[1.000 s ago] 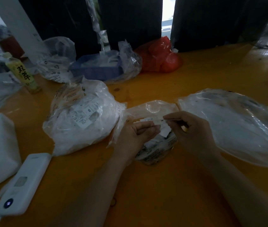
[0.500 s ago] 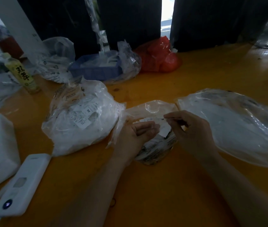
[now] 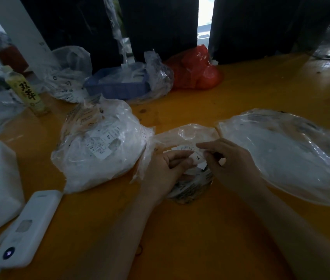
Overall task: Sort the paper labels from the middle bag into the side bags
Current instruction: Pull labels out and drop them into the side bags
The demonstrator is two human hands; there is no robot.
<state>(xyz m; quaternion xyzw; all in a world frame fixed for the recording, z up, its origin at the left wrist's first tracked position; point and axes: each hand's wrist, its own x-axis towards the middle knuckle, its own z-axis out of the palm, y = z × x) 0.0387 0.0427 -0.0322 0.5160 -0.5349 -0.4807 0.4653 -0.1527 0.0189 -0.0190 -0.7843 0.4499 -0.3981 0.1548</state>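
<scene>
Sorting step, mid-pick: paper label point(image 3: 198, 158) marked XL pinched between left hand point(image 3: 167, 170) and right hand point(image 3: 232, 165) fingertips, over middle bag point(image 3: 188, 136); apparently being separated from others; next, drop into left bag point(image 3: 99, 146) or right bag point(image 3: 289, 156).

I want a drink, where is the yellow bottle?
In the head view the yellow bottle stands upright at the far left of the orange table, left of the blue tray wrapped in plastic.
</scene>
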